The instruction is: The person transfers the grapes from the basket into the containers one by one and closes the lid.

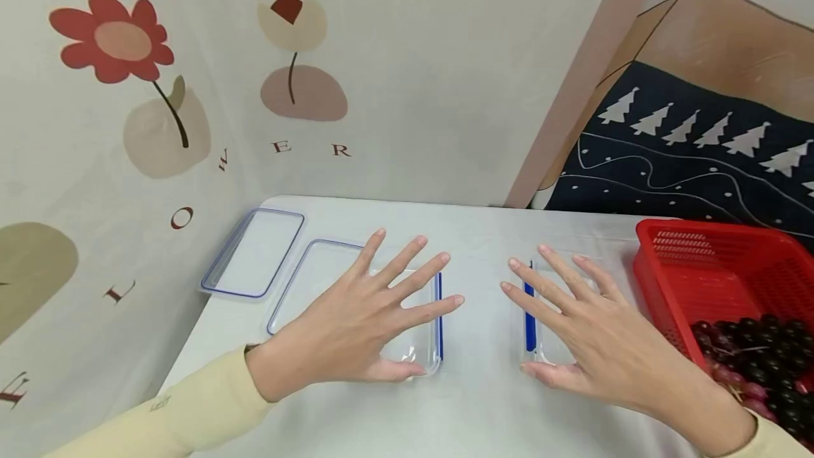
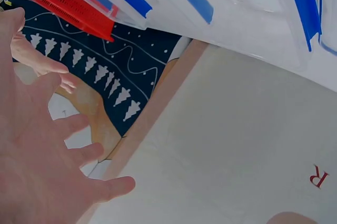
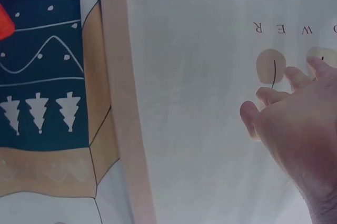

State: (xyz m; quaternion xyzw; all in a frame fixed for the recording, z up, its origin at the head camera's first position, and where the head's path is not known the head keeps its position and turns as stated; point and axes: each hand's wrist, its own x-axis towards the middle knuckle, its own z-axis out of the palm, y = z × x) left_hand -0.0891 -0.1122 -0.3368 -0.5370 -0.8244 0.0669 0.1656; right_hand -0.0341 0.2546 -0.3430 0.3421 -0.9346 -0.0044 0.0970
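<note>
Fingers spread flat on both: left hand [image 1: 356, 324] over left container [image 1: 427, 355], right hand [image 1: 591, 334] over right container [image 1: 533, 316]; contact unclear, probably hovering. Containers best steadied before cherries [image 1: 757, 359] are loaded.

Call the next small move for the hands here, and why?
Probably lower each hand to take hold of its container: the left hand and right hand hover spread and open over two clear containers, holding nothing, and the lids already lie off to the left.
</note>
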